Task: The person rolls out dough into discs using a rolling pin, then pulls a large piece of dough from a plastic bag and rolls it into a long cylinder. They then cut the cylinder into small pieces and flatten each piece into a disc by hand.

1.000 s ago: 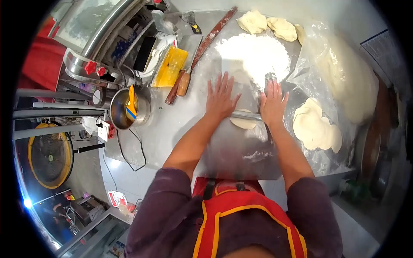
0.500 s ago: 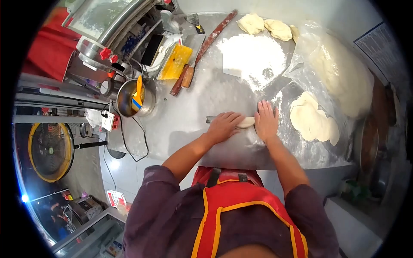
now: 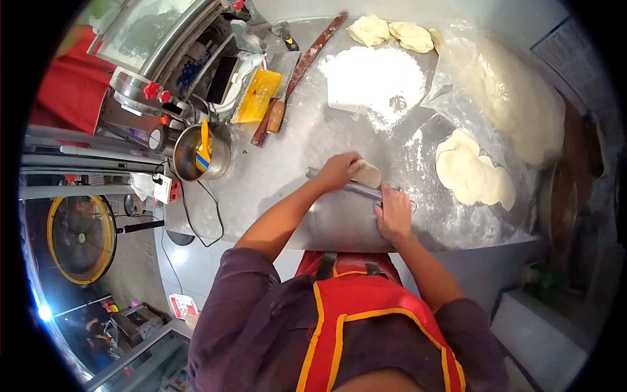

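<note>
On the metal worktop (image 3: 287,215) lies a slim metal rolling pin (image 3: 363,190), slanting slightly down to the right. My left hand (image 3: 339,171) is closed at the edge of a small pale dough piece (image 3: 369,175), just above the pin. Over the pin's right part rests my right hand (image 3: 394,214), its fingers stretched forward and its palm nearer the front edge. Further right sits a flat lobed dough mass (image 3: 471,171). White flour (image 3: 375,81) is spread out beyond my hands.
A large dough under plastic (image 3: 516,98) fills the back right, with smaller dough lumps (image 3: 369,30) at the rear. To the left are a metal pot (image 3: 219,159) with an orange-handled brush, a yellow scraper (image 3: 258,96), a long reddish stick (image 3: 317,55) and a black cord (image 3: 219,219).
The rolling pin now shows more and slants. My right hand has moved nearer the front edge, onto the pin. My left hand has shifted up and closed at the dough piece, whose far end is lifted.
</note>
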Demonstrator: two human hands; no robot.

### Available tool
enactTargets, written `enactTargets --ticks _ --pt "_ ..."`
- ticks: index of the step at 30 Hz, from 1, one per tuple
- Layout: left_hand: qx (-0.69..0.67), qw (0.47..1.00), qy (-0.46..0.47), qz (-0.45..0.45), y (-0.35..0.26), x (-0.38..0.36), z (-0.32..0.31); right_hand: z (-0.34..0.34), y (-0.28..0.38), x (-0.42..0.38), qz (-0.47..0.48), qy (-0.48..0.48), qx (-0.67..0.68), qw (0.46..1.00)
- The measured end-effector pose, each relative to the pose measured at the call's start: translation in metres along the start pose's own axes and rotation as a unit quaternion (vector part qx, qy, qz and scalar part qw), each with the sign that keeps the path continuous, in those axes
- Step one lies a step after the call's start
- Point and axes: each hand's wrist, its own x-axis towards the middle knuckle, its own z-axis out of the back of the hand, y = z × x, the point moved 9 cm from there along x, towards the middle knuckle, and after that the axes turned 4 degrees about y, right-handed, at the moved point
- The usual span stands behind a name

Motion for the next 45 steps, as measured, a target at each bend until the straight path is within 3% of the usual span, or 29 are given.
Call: enactTargets --ticks 5,9,13,14,15,17,19,20,23,26,32,35,36,39,42,44,45 --pt "-0.162 0.975 0.01 0.154 0.055 0.028 -0.003 -0.004 -0.008 0.001 -0.003 -0.013 0.01 1.0" --pt "-0.127 0.984 -0.108 0.064 0.002 0.055 0.039 0.018 -0.013 -0.02 0.026 -0.011 0.023 0.999" --pt "-0.08 0.985 -0.147 -0.032 -0.087 0.085 0.043 0.038 -0.026 -0.049 0.054 -0.034 0.023 0.998" --pt "-0.07 0.993 -0.091 -0.025 -0.093 0.101 0.024 0.035 -0.033 -0.054 0.05 -0.013 0.042 0.998" --pt "-0.095 0.995 -0.041 -0.013 -0.084 0.121 -0.002 0.037 -0.036 -0.056 0.055 -0.009 0.034 0.998" --pt "0.013 0.991 -0.046 -0.129 -0.084 0.145 -0.04 0.04 -0.041 -0.059 0.064 0.001 0.018 0.998" --pt "0.144 0.973 -0.037 -0.177 -0.071 0.16 -0.078 0.041 -0.046 -0.058 0.059 0.037 0.025 0.997" --pt "0.208 0.957 -0.032 -0.2 -0.078 0.159 -0.089 0.04 -0.05 -0.06 0.061 0.045 0.022 0.997" --pt "0.26 0.941 -0.065 -0.208 -0.082 0.141 -0.102 0.037 -0.058 -0.063 0.069 0.051 0.025 0.996" --pt "0.309 0.923 -0.041 -0.225 -0.073 0.093 -0.105 0.037 -0.055 -0.06 0.045 0.054 0.029 0.997" --pt "0.263 0.946 0.04 -0.188 -0.055 -0.043 -0.098 0.019 -0.04 -0.043 -0.081 0.001 -0.048 0.996" --pt "0.116 0.98 0.068 -0.148 -0.041 -0.063 -0.088 0.002 -0.042 -0.008 -0.103 -0.028 -0.137 0.985" --pt "0.07 0.993 0.032 -0.094 -0.036 -0.05 -0.074 0.001 -0.044 0.012 -0.107 -0.024 -0.134 0.985" --pt "0.152 0.976 -0.111 -0.113 -0.041 -0.005 -0.037 0.006 -0.055 0.085 -0.133 -0.03 -0.116 0.984" --pt "0.16 0.984 -0.037 -0.066 -0.024 0.035 -0.047 -0.002 -0.061 0.126 -0.097 -0.055 -0.152 0.982" --pt "0.203 0.978 0.044 -0.015 -0.024 0.042 -0.049 0.004 -0.04 0.091 -0.064 -0.049 -0.128 0.988" --pt "0.193 0.981 0.012 -0.024 -0.023 0.035 -0.042 0.011 -0.027 0.064 -0.046 -0.045 -0.119 0.991"
